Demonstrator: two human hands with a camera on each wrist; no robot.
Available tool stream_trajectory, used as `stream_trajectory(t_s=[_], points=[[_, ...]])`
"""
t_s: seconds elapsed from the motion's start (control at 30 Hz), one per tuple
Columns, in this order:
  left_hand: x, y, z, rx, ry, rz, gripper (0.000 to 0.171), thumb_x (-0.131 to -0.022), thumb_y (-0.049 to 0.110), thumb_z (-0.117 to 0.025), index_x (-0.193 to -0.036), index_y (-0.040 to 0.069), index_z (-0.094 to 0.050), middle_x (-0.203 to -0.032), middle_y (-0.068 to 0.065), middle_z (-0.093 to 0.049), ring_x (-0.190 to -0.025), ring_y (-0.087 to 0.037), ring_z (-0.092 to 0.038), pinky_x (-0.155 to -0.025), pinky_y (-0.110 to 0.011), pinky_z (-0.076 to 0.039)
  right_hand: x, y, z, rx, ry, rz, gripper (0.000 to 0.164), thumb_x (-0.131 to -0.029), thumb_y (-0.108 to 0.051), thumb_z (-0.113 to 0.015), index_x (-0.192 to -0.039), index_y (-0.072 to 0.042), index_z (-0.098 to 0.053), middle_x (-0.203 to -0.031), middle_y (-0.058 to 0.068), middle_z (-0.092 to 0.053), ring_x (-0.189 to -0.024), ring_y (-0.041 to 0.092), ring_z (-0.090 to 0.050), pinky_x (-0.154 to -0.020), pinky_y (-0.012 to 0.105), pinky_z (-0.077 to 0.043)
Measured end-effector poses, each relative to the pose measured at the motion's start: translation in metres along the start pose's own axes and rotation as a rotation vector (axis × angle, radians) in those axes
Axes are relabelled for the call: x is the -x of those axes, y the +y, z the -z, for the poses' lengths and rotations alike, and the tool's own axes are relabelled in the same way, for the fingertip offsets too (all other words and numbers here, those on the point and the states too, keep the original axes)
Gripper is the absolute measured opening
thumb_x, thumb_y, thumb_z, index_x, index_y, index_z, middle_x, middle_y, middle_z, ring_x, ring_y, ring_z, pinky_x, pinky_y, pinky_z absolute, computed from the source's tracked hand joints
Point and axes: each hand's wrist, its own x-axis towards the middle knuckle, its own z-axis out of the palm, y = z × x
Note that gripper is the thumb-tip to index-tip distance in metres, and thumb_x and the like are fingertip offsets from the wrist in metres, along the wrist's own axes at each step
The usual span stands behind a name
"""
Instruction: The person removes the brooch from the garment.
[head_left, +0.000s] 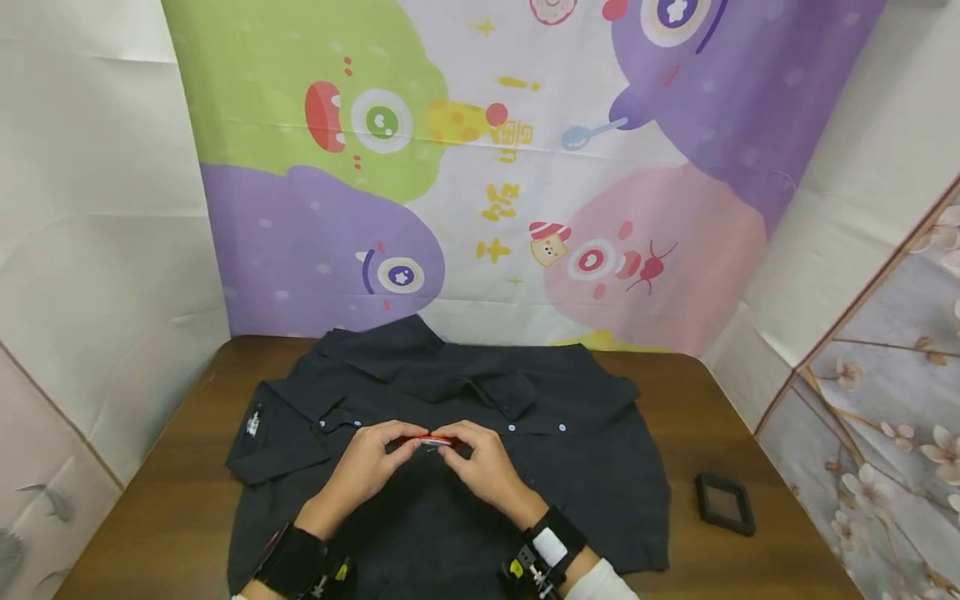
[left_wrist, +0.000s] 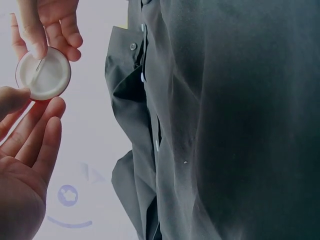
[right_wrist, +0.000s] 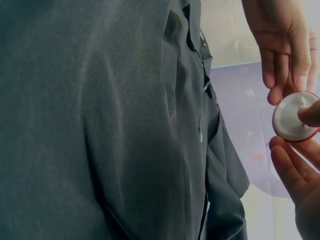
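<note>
Above the middle of the dark shirt (head_left: 450, 450), I see the left hand (head_left: 367, 467) and right hand (head_left: 487, 467) pinching a round pin badge (head_left: 433, 440) by its rim, keeping its back reachable.

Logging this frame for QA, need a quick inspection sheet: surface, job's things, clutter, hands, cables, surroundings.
Surface: brown wooden table, partly covered by cloth.
Job's things: round badge, white back with a pin, red rim, held above a dark shirt spread flat on the table, light buttons showing.
Clutter: small dark framed object on the table to the shirt's right, apart from it.
Hands: left hand and right hand meet over the shirt's middle, both pinching the badge at its edge; dark wrist straps on both.
Cables: nothing seen.
Surroundings: cartoon monster backdrop behind; white sheet at left; floral panel at right.
</note>
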Motion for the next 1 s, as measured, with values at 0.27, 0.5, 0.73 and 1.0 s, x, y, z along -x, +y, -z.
stream_trajectory(t_s=[0.27, 0.5, 0.73, 1.0], points=[[-0.0022, 0.0019, -0.0014, 0.000, 0.011, -0.008, 0.014, -0.086, 0.010, -0.072, -0.100, 0.013, -0.076, -0.096, 0.000, -0.075, -0.088, -0.015, -0.071, -0.076, -0.031, -0.058, -0.0015, 0.0011, 0.0026, 0.019, 0.007, 0.021, 0.016, -0.084, -0.003, -0.073, -0.100, -0.007, -0.073, -0.093, 0.005, -0.072, -0.080, 0.011, -0.065, -0.072, 0.020, -0.056], [-0.0015, 0.0006, -0.0019, 0.025, 0.008, -0.044, 0.018, -0.086, 0.010, -0.073, -0.103, 0.014, -0.076, -0.099, 0.000, -0.075, -0.089, -0.015, -0.071, -0.076, -0.035, -0.059, -0.0023, -0.0006, 0.0023, 0.033, 0.014, 0.018, 0.013, -0.084, -0.004, -0.074, -0.097, -0.007, -0.074, -0.089, 0.004, -0.072, -0.077, 0.010, -0.064, -0.069, 0.019, -0.054], [-0.0054, 0.0020, -0.0010, 0.028, 0.004, -0.048, 0.012, -0.086, 0.011, -0.074, -0.097, 0.013, -0.076, -0.095, 0.002, -0.074, -0.082, -0.008, -0.067, -0.069, -0.022, -0.055, -0.0041, 0.0010, 0.0019, 0.064, 0.025, 0.036, 0.013, -0.083, -0.003, -0.073, -0.096, -0.006, -0.074, -0.089, 0.004, -0.072, -0.075, 0.011, -0.063, -0.068, 0.019, -0.053], [-0.0058, 0.0042, -0.0011, 0.039, -0.045, -0.001, 0.012, -0.088, 0.012, -0.072, -0.099, 0.013, -0.076, -0.094, 0.001, -0.075, -0.077, -0.004, -0.065, -0.066, -0.020, -0.054, -0.0025, 0.0018, 0.0023, 0.092, 0.058, 0.066, 0.012, -0.082, -0.003, -0.074, -0.093, -0.006, -0.074, -0.083, 0.003, -0.069, -0.070, 0.010, -0.060, -0.063, 0.016, -0.051]])
